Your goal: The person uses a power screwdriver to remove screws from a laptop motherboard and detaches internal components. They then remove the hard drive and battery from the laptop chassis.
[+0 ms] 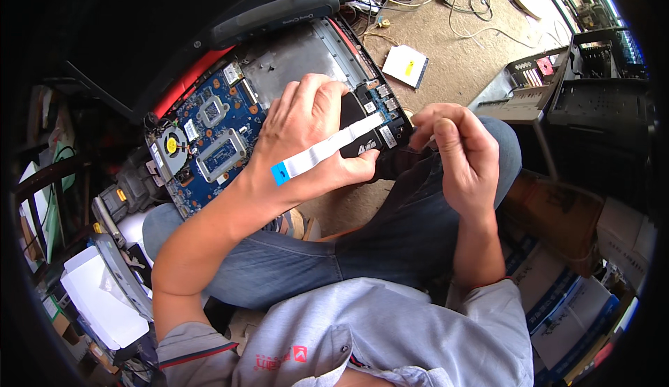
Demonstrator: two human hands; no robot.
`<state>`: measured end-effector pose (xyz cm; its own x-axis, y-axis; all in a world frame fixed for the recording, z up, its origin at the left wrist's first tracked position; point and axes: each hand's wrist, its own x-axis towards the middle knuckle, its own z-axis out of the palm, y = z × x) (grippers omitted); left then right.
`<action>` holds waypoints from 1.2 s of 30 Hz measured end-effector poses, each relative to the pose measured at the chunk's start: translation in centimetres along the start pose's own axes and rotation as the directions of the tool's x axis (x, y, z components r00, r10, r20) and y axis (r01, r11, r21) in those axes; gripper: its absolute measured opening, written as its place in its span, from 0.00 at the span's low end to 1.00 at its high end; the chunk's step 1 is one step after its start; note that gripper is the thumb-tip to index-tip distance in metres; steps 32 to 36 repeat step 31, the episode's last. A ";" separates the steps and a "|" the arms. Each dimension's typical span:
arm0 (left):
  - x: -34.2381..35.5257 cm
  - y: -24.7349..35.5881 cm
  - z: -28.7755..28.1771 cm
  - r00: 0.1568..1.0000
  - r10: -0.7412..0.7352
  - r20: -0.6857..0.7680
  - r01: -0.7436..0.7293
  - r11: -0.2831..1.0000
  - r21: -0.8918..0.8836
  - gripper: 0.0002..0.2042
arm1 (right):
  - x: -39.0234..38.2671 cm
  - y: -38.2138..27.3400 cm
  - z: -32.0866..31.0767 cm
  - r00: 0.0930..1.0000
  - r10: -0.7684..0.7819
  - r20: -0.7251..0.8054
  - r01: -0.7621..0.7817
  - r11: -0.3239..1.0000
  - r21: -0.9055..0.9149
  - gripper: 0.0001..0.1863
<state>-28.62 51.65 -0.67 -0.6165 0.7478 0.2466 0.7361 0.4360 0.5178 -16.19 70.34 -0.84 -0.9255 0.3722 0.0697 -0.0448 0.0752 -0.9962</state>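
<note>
An opened laptop base (261,73) with a blue circuit board (209,126) lies tilted across my lap. My left hand (296,136) rests over its near right side, gripping a flat black drive (355,119) between the fingers on its far side and the thumb on its near edge. A white ribbon cable (327,148) with a blue end runs from the laptop's right-hand ports over the back of this hand. Right of the laptop, my right hand (460,146) is raised with fingers curled in a pinch. Whatever is between those fingertips is blurred.
The laptop's dark screen (139,32) stands open at the far left, with a long black electric screwdriver (275,19) across the hinge side. A white square item (405,66) lies on the floor beyond. An open computer case (550,94) stands at right; cables and boxes lie around.
</note>
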 end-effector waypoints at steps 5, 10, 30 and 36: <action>-0.2 -0.5 0.6 0.996 0.049 -0.069 -0.053 0.997 -0.051 0.34 | 1.1 -2.0 -0.3 0.954 0.192 0.229 -0.118 0.946 -0.301 0.06; -0.3 -0.7 0.7 0.998 0.037 -0.058 -0.040 0.998 -0.044 0.33 | 3.2 -2.9 0.7 0.826 0.454 0.333 -0.291 0.850 -0.438 0.12; -4.7 -2.8 -2.8 0.987 0.047 0.156 -0.069 0.988 0.138 0.52 | 3.8 -2.2 2.2 0.777 0.584 0.236 -0.485 0.793 -0.369 0.12; -4.6 -2.8 -2.7 0.985 0.045 0.165 -0.069 0.987 0.143 0.53 | 3.8 -2.2 2.3 0.775 0.586 0.237 -0.486 0.792 -0.370 0.12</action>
